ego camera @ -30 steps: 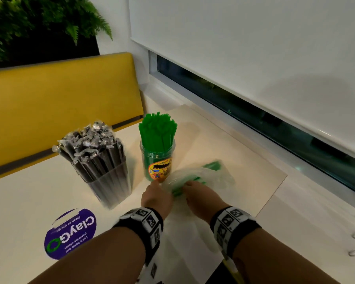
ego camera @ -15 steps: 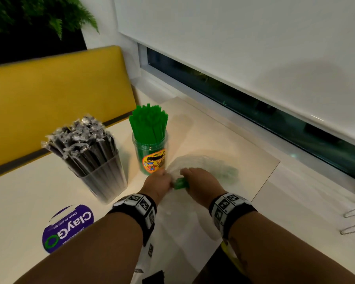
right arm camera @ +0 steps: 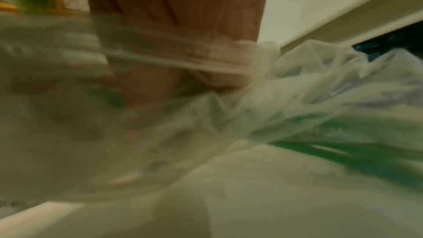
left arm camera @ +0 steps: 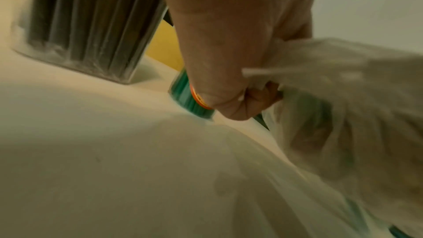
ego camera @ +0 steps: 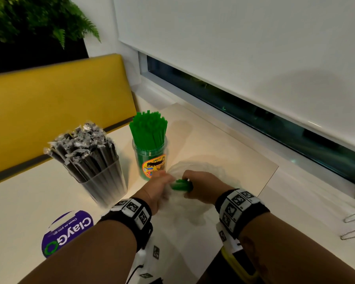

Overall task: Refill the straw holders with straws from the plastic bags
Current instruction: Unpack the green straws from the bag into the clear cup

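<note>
1. Straws in clear wrappers, dark ones, fill the clear holder (ego camera: 103,177) well left of the hands.
2. Green straws (ego camera: 149,130) pack the labelled jar (ego camera: 152,160) just beyond the left hand (ego camera: 158,187).
3. That hand's fingers pinch the plastic bag (left arm camera: 332,82).
4. At the grip, a green straw bundle (ego camera: 180,185) pokes from the bag's mouth.
5. Right hand (ego camera: 201,187) curls round the bundle through the film.

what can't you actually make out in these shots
- Count of green straws inside the plastic bag: head view, covered by the right hand and cloudy film.
- Right hand's fingers: right wrist view, blurred, wrapped in bag.
- Jar label wording: head view, blurred; the left hand cuts off its lower edge.
</note>
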